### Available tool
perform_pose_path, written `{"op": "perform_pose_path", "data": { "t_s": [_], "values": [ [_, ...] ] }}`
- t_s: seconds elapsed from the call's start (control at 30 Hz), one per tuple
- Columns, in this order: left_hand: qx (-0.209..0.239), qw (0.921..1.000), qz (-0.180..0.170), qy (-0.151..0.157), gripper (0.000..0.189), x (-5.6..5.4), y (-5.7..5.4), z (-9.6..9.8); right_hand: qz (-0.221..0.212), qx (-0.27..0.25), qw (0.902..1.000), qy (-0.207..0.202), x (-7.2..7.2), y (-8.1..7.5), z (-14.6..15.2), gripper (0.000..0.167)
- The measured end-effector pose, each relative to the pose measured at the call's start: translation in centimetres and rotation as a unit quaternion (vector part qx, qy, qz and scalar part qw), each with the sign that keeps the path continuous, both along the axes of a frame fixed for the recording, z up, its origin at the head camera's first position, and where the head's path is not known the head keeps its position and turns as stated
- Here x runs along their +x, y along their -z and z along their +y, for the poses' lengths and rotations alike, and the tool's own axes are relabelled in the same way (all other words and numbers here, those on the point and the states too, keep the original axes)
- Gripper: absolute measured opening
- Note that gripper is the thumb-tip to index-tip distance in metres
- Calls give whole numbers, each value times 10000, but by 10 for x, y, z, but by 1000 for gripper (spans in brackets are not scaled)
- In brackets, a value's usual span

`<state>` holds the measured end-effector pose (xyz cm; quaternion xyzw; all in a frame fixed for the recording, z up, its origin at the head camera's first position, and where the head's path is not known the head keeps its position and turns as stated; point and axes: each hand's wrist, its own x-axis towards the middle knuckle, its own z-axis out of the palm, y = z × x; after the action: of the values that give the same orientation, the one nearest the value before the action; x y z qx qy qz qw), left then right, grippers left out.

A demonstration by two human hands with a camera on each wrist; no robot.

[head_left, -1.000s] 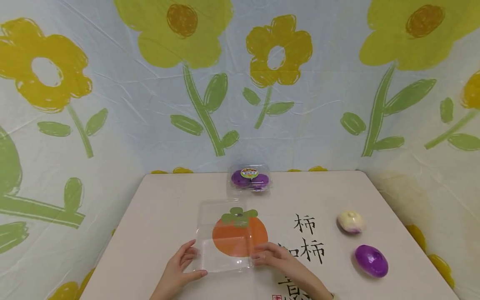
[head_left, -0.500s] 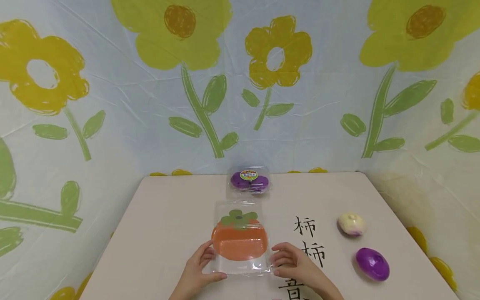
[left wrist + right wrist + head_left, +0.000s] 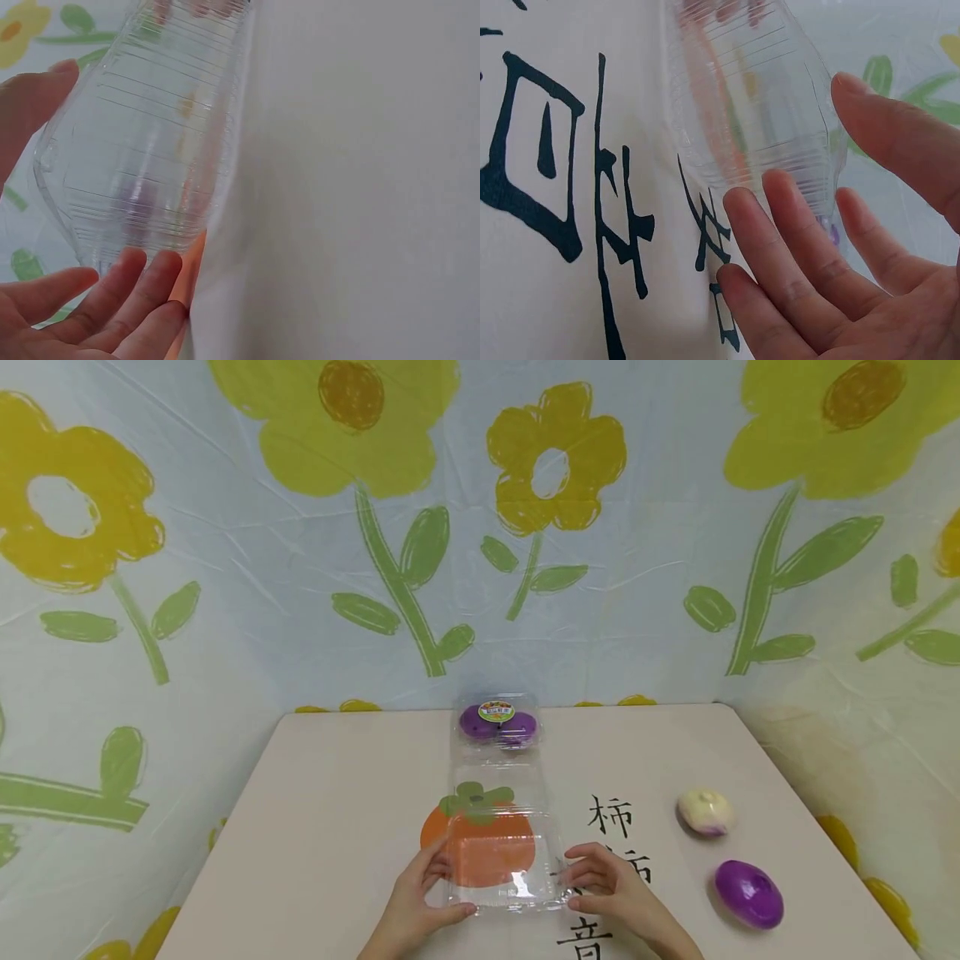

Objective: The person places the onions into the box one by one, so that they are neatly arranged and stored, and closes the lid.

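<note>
An opened clear plastic clamshell box [image 3: 504, 860] lies over the persimmon print on the table, its two halves spread front to back. My left hand [image 3: 423, 893] is at its left side, with the fingertips against the wall and the thumb at the near corner. On the opposite side my right hand [image 3: 611, 889] touches the wall with loosely extended fingers, its thumb by the rim. Both wrist views show the ribbed plastic wall between thumb and fingers. Nothing lies inside the box.
Behind it stands a closed clear box [image 3: 498, 723] holding purple vegetables under a round label. To the right lie a round white-and-purple vegetable [image 3: 707, 812] and a glossy purple vegetable [image 3: 748, 894]. A flower-printed cloth [image 3: 637, 635] hangs behind the table [image 3: 337, 793].
Both hands have moved right with the opened clear box, and its back half now lines up in front of the closed box. The loose vegetables stay in place.
</note>
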<state>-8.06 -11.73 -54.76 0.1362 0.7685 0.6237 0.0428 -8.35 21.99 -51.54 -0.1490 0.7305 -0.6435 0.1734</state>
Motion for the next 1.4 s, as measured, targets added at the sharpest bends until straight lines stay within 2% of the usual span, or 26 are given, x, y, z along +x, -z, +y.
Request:
{"op": "perform_pose_path", "data": {
  "t_s": [0.27, 0.57, 0.73, 1.0, 1.4],
  "values": [
    [133, 9999, -38, -37, 95, -3, 4, 0, -153, -116, 9998, 74, 0, 1, 0, 59],
    [0, 9990, 426, -139, 91, -6, 11, -3, -220, -169, 9996, 100, -2, 1, -4, 60],
    [88, 9990, 405, -182, 92, -7, 10, -4, -261, -58, 9995, 167, -4, 1, -6, 59],
    [169, 9993, 153, -284, 99, -9, 8, -6, -208, -35, 9997, 136, -8, 3, -8, 59],
    [-14, 9996, 261, -133, 102, -11, 8, -4, -236, 54, 9997, 5, -9, 3, -2, 58]
  ]
}}
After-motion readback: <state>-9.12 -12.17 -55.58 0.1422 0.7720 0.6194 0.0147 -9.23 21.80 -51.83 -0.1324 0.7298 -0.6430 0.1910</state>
